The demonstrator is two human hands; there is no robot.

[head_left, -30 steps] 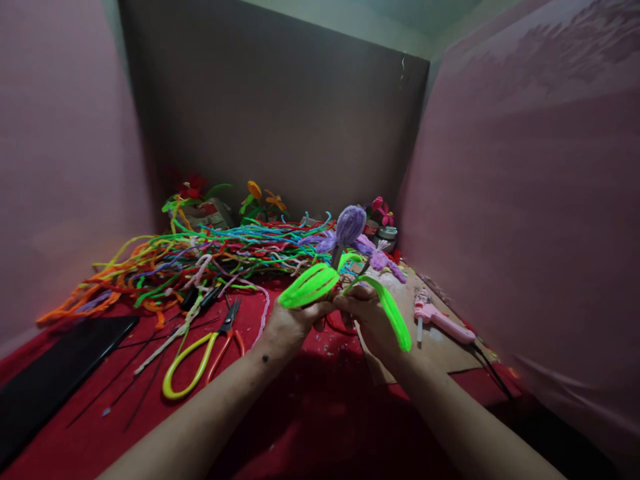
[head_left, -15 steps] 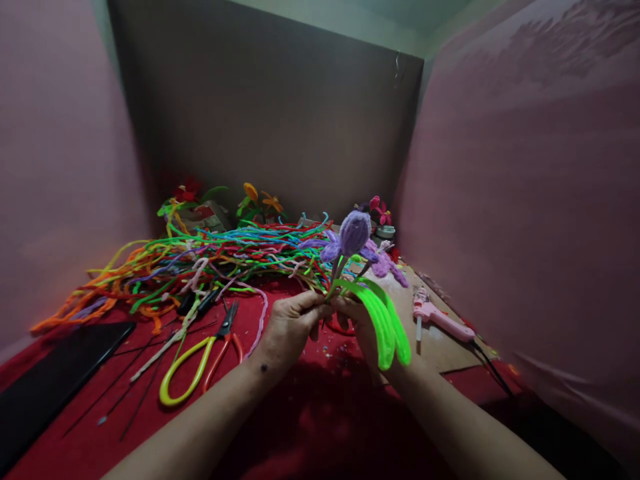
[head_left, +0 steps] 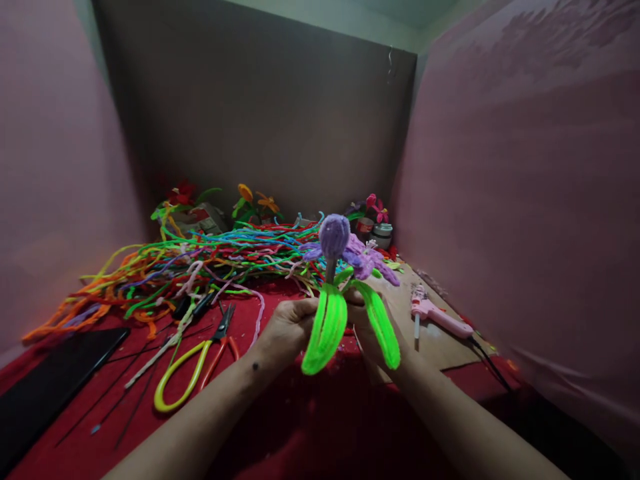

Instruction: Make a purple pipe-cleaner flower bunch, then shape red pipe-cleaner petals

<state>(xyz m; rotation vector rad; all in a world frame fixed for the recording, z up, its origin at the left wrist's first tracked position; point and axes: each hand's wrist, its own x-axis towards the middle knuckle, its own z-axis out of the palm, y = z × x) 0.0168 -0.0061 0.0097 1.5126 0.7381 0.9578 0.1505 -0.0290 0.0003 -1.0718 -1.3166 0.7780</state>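
A pipe-cleaner flower stands upright between my hands, with a purple bud (head_left: 334,236) on top and two bright green looped leaves (head_left: 326,329) hanging down toward me. My left hand (head_left: 283,328) is closed around the stem from the left. My right hand (head_left: 369,327) is closed on the stem from the right, partly hidden behind the right green leaf (head_left: 382,324). The stem itself is mostly covered by my fingers and the leaves.
A big heap of coloured pipe cleaners (head_left: 200,263) lies across the red cloth (head_left: 280,427). Yellow-handled scissors (head_left: 195,363) and thin wires are at the left, with a black slab (head_left: 55,380) beyond. A pink glue gun (head_left: 435,313) rests on cardboard at the right. Finished flowers (head_left: 250,200) line the back wall.
The flower has turned in my hands: the green leaves swung from the sides to hang down toward me, and the purple bud shifted a little left.
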